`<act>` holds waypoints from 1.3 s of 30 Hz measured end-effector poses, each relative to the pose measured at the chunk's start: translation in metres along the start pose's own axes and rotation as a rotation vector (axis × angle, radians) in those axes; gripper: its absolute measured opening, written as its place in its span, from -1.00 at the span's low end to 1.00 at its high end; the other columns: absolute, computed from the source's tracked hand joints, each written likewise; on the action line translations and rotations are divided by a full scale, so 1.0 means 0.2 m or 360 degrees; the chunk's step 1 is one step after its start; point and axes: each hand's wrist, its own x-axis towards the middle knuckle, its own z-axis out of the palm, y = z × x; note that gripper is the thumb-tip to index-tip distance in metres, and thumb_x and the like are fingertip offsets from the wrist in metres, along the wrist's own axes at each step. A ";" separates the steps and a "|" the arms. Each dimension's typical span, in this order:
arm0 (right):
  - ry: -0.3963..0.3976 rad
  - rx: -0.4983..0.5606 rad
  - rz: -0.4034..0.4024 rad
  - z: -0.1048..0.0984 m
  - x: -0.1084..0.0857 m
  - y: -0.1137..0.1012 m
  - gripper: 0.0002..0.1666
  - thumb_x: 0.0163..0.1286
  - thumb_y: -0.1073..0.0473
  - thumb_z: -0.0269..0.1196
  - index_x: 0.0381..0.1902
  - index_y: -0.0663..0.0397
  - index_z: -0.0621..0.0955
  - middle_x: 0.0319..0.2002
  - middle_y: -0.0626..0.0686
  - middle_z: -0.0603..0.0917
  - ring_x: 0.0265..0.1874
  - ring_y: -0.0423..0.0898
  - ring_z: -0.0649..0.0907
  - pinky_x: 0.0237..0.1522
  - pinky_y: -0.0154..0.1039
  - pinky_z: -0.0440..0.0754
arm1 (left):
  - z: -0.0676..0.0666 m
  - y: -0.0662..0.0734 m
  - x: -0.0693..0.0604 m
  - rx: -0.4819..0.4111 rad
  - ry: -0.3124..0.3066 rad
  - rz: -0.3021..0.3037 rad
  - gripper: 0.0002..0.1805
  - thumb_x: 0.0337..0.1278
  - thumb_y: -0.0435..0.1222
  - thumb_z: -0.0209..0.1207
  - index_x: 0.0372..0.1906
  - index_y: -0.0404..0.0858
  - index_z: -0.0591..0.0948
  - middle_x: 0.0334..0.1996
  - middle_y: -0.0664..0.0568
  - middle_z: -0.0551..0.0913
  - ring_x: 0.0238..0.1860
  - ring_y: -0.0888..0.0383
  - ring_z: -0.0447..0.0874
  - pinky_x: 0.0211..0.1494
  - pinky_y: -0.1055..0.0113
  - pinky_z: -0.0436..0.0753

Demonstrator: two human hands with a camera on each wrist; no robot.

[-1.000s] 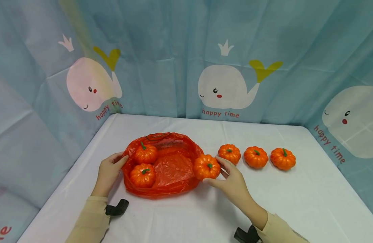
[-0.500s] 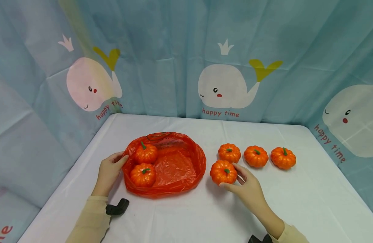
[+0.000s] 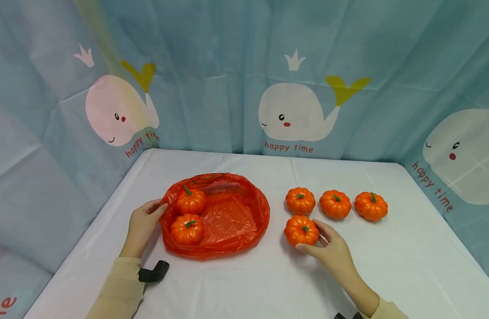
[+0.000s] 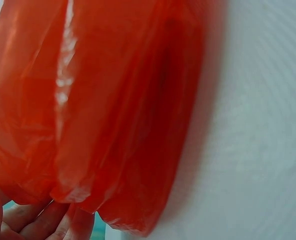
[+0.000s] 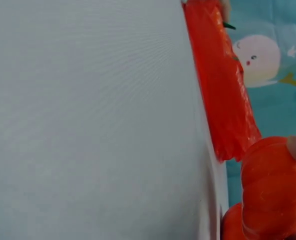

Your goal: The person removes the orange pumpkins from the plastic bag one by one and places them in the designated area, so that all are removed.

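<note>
A red plastic bag (image 3: 228,223) lies with its mouth spread wide on the table, and two small orange pumpkins (image 3: 187,229) sit in its left half. My left hand (image 3: 144,226) pinches the bag's left rim between thumb and fingers; in the left wrist view the fingers (image 4: 42,220) show below the red film. Right of the bag, my right hand (image 3: 333,249) grips another pumpkin (image 3: 301,231) from its right side, thumb in front and fingers behind. The right wrist view shows this held pumpkin (image 5: 273,190) close up, its base hidden at the frame edge.
Behind the held pumpkin stands a row of three more pumpkins (image 3: 335,204) on the white tablecloth (image 3: 244,288). A blue curtain (image 3: 212,79) with whale prints hangs along the table's back and sides. Black straps (image 3: 153,271) sit at the wrists.
My right hand has carried its pumpkin rightward, away from the bag's right rim. That rim no longer touches it and has sprung outward a little. The left hand stays where it was.
</note>
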 end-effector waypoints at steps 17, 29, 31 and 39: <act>-0.0019 -0.0015 0.0140 -0.02 -0.01 0.05 0.06 0.05 0.09 0.56 0.43 0.26 0.32 0.47 0.24 0.33 0.47 0.17 0.33 0.35 -0.10 0.38 | 0.00 -0.01 0.01 0.0018 -0.0002 0.0023 -0.37 0.41 0.05 0.05 0.30 -0.35 0.50 0.26 -0.30 0.55 0.29 -0.11 0.47 -0.14 0.84 0.36; -0.0057 -0.0028 0.0207 -0.02 -0.01 0.07 0.07 0.08 0.06 0.54 0.46 0.26 0.29 0.44 0.34 0.34 0.42 0.22 0.40 0.34 -0.05 0.42 | 0.00 0.00 0.00 0.0014 -0.0006 0.0005 -0.36 0.41 0.06 0.05 0.31 -0.35 0.49 0.28 -0.30 0.53 0.30 -0.14 0.46 -0.17 0.84 0.37; -0.0059 -0.0040 0.0201 -0.02 -0.01 0.07 0.08 0.08 0.06 0.54 0.46 0.27 0.28 0.44 0.35 0.34 0.42 0.24 0.40 0.34 -0.04 0.42 | 0.00 0.00 0.00 0.0014 -0.0002 0.0006 -0.37 0.42 0.05 0.05 0.31 -0.35 0.49 0.28 -0.30 0.53 0.30 -0.14 0.47 -0.18 0.85 0.36; -0.0065 -0.0036 0.0187 -0.02 -0.01 0.08 0.08 0.09 0.07 0.54 0.46 0.28 0.27 0.45 0.35 0.32 0.43 0.23 0.38 0.35 -0.02 0.41 | 0.00 0.01 0.00 0.0020 -0.0001 0.0007 -0.37 0.42 0.04 0.05 0.31 -0.36 0.49 0.27 -0.32 0.53 0.28 -0.14 0.47 -0.18 0.84 0.37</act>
